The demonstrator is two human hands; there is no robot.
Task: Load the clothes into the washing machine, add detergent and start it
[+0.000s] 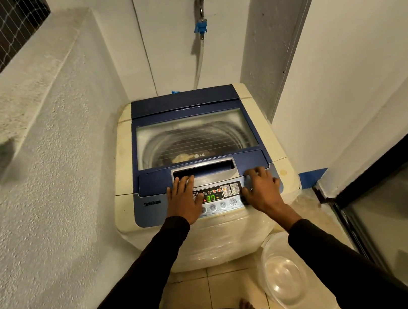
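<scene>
I see washing machine (201, 170) lid down, clothes inside drum, display (212, 197) reading 37. Left hand (184, 201) released, flat on panel left of display; right hand (262, 188) right of it, fingers loosely bent, thumb on button.

The cream-and-blue top-loading washing machine (201, 170) stands lid shut, display (210, 197) reading 37, clothes (182, 157) faintly visible inside.

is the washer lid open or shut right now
Shut. The lid lies flat on the washing machine, its window showing the drum beneath, and the display reads 37.
</scene>
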